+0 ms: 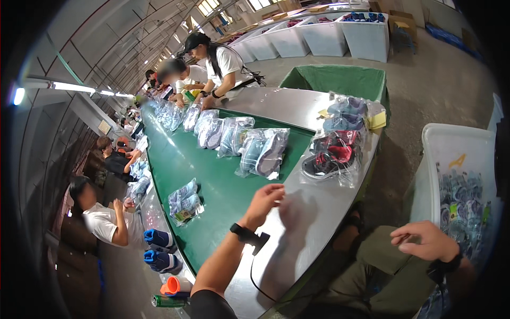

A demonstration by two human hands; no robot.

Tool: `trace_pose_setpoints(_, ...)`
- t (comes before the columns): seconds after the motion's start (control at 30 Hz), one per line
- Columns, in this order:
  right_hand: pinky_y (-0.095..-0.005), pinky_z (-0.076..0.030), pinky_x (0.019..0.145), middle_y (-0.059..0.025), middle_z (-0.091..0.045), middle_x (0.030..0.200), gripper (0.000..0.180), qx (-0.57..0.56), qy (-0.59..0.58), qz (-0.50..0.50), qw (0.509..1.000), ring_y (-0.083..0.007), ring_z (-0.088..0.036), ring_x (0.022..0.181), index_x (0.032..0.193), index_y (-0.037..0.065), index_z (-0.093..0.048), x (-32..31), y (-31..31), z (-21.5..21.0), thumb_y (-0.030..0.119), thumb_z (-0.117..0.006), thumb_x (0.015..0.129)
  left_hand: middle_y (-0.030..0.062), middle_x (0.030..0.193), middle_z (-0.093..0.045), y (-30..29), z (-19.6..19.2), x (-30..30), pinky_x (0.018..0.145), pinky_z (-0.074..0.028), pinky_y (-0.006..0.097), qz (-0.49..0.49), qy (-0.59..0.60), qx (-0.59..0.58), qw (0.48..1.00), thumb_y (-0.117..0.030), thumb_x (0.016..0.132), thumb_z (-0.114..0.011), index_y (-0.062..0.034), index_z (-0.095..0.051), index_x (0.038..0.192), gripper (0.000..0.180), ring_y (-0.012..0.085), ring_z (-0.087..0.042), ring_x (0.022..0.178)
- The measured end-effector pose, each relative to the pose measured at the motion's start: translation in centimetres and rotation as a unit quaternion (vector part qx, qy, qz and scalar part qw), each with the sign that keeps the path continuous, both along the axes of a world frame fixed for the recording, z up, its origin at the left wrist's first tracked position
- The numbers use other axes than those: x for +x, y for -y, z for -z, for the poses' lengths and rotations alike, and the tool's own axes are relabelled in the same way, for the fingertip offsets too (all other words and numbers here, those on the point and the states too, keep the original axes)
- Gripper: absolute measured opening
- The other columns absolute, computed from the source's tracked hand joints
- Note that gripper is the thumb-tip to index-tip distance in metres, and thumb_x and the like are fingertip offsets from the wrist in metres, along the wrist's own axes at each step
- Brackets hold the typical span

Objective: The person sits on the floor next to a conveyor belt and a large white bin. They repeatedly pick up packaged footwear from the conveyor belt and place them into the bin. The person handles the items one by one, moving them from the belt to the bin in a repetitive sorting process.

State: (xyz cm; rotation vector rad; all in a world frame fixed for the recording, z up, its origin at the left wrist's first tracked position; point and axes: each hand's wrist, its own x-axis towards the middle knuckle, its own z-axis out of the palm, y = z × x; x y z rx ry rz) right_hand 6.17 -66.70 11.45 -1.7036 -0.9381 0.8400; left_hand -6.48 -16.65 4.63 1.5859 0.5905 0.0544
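Note:
My left hand (265, 202) hovers over the metal ledge beside the green conveyor belt (223, 186). Its fingers are loosely bent and nothing shows in them. Just beyond it lies a clear bag of grey-blue shoes (264, 153) on the belt. A bag of black and red shoes (333, 157) rests on the metal ledge (287, 239), with a bag of blue-grey shoes (345, 114) behind it. My right hand (425, 239) is above my lap, fingers stretched out and holding nothing visible. Next to it stands a white bin (429, 175) with several bagged shoes (462, 196) inside.
Several more bagged shoes (210, 130) line the belt, and one bag (185, 202) lies apart. Co-workers (223, 64) stand along both sides. Blue shoes (159, 260), an orange cup (175, 286) and a green can (167, 301) sit at left. A green bin (340, 77) stands beyond the ledge.

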Motion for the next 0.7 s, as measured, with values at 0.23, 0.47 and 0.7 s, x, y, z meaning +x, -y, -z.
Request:
trace_pose_setpoints(0.23, -0.0312, -0.060, 0.083, -0.0105, -0.078, 0.102, 0.038, -0.014, 0.084, 0.043, 0.995, -0.0184, -0.075, 0.091, 0.130, 0.000, -0.069, 1.5, -2.3, 5.0, 0.011, -0.075, 0.095, 0.0153, 0.135, -0.070, -11.7, 1.8, 2.1, 0.105, -0.049, 0.036, -0.196, 0.012, 0.223, 0.955, -0.028, 0.097, -0.076, 0.0046, -0.060, 0.145, 0.060, 0.0232, -0.065, 0.122)
trace_pose_setpoints(0.47, -0.0343, -0.063, 0.078, -0.0126, -0.077, 0.096, 0.033, -0.113, 0.165, 0.085, 0.976, -0.0239, -0.077, 0.085, 0.121, 0.000, -0.073, 3.3, -1.7, 5.5, 0.012, -0.078, 0.091, 0.0233, 0.144, -0.064, -20.1, 5.3, 8.0, 0.099, -0.053, 0.038, -0.275, -0.002, 0.214, 0.937, -0.037, 0.098, -0.076, 0.0110, -0.046, 0.156, 0.081, 0.0273, -0.067, 0.121)
trace_pose_setpoints(0.7, -0.0371, -0.060, 0.070, -0.0095, -0.076, 0.090, 0.031, -0.082, 0.190, 0.070, 0.976, -0.0266, -0.075, 0.080, 0.116, 0.002, -0.074, 3.4, -1.5, 6.2, 0.019, -0.077, 0.091, -0.0045, 0.071, -0.046, -18.6, 6.2, 8.7, 0.042, -0.031, 0.029, -0.191, -0.015, 0.004, 0.981, -0.041, 0.097, -0.077, 0.0020, -0.049, 0.143, 0.069, 0.0096, -0.042, 0.050)
